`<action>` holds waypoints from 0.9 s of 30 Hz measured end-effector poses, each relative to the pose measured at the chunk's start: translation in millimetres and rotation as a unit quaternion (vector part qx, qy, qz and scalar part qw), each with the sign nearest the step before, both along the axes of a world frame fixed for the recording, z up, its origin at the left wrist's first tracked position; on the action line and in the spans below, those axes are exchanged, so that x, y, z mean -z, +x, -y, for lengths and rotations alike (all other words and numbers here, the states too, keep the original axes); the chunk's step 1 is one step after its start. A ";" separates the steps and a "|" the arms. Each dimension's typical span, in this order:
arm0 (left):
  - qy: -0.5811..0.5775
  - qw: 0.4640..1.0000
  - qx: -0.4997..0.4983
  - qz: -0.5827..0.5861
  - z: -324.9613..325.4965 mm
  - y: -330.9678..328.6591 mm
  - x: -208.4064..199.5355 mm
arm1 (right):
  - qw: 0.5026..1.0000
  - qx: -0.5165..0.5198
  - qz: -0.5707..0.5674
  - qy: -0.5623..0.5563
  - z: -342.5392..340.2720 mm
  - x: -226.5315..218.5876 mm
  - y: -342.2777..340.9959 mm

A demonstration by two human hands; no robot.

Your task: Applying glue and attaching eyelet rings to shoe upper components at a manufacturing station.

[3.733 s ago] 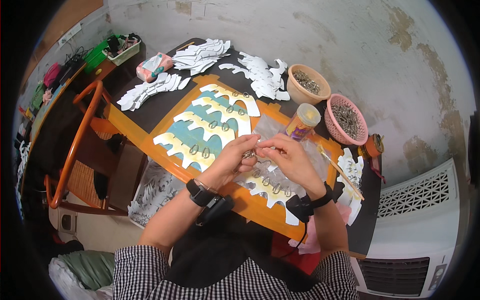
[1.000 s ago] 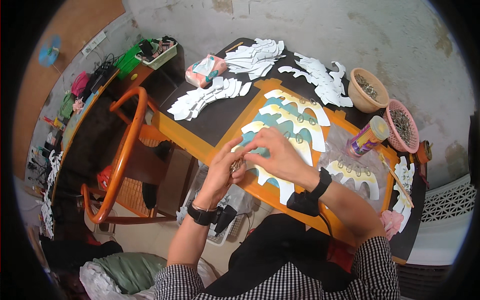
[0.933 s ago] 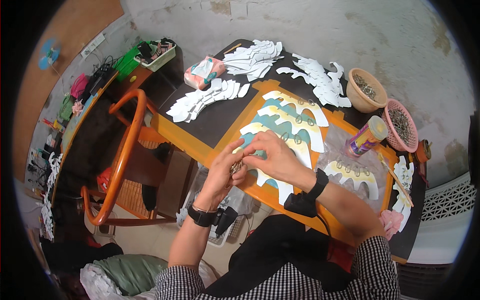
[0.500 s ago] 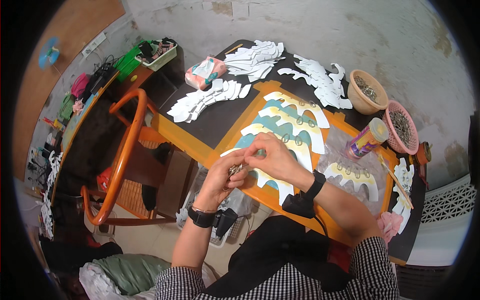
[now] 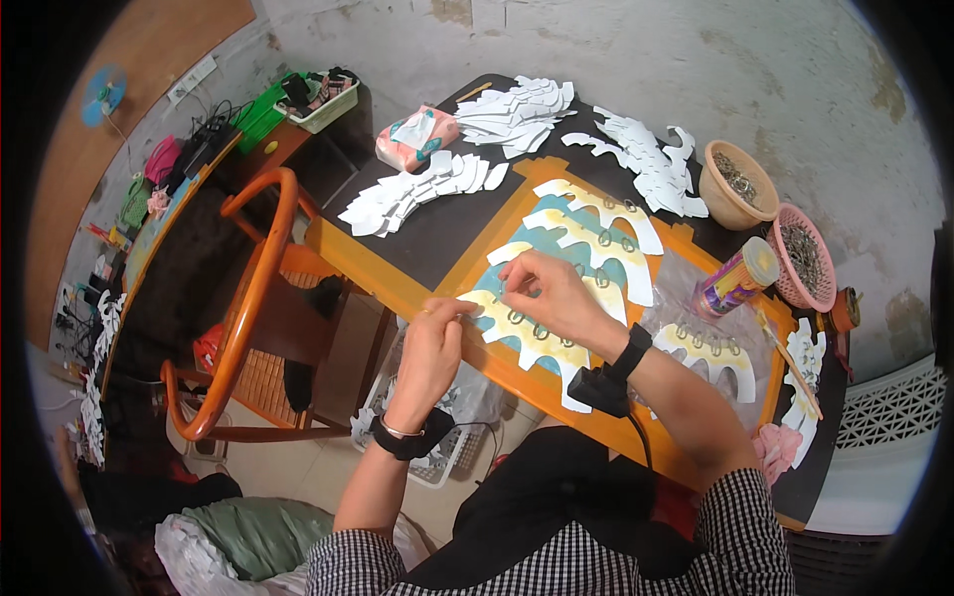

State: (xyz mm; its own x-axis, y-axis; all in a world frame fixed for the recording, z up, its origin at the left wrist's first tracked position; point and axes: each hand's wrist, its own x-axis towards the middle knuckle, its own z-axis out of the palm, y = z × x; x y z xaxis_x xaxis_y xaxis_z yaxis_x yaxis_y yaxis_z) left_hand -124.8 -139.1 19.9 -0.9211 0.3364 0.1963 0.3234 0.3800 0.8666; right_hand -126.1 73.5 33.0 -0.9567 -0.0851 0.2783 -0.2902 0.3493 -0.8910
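Several curved white scalloped pieces with yellowish smears lie in rows on the board, carrying small metal rings [image 5: 515, 317]. Over the left end of the nearest scalloped piece [image 5: 568, 370] is my left hand [image 5: 429, 350], back up, fingers curled and fingertips at the edge. Its palm is turned from view, hiding the bunch of metal rings seen in it earlier. Just above the same piece, my right hand [image 5: 553, 296] pinches thumb and forefinger together. Whatever lies in that pinch is too small to make out.
Stacks of white pieces [image 5: 517, 114] and a tissue pack [image 5: 415, 139] lie at the back. On the right stand a tan bowl [image 5: 735, 184] and a pink basket [image 5: 801, 256] of metal parts, plus a purple can [image 5: 733, 280]. A wooden chair [image 5: 260, 288] stands left.
My hands have come apart. The left one has turned palm down, toward the board's near left edge; the right one stays over the pieces. More of the nearest piece and its rings shows.
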 end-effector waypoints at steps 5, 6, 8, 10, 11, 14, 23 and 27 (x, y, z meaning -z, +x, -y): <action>-0.091 0.993 -0.002 -0.074 -7.1 6.8 -7.4 | 0.997 -0.002 0.080 0.003 -3.6 4.2 -8.9; -0.097 0.992 0.004 -0.080 -7.1 7.7 -9.2 | 0.997 -0.004 0.081 0.004 -2.6 3.6 -10.1; -0.102 0.991 0.009 -0.086 -5.7 7.1 -7.7 | 0.994 -0.009 0.104 0.023 -1.6 2.5 -11.7; -0.105 0.986 0.014 -0.125 -3.2 5.4 -1.9 | 0.995 -0.006 0.103 0.013 1.2 1.3 -12.5; -0.105 0.987 0.013 -0.125 -2.9 5.3 -1.7 | 0.995 -0.002 0.101 0.002 2.0 0.6 -12.8; -0.118 0.985 0.007 -0.129 -1.6 6.7 1.3 | 0.988 -0.004 0.153 -0.023 3.3 -7.9 -12.6; -0.130 0.981 0.010 -0.143 -1.3 8.1 3.9 | 0.985 0.008 0.166 -0.041 3.6 -5.3 -14.7; -0.142 0.976 0.014 -0.165 -2.6 8.7 3.9 | 0.994 -0.005 0.105 0.040 -2.5 6.7 -20.1</action>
State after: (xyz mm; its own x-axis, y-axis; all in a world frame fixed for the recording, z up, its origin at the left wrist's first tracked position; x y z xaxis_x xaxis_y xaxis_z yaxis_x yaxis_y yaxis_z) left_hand -116.1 -136.5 15.9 -0.8132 0.4440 0.3761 0.5807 0.5775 0.5738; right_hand -146.2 76.0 26.3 -0.9921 -0.1081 0.0643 -0.1042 0.4203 -0.9014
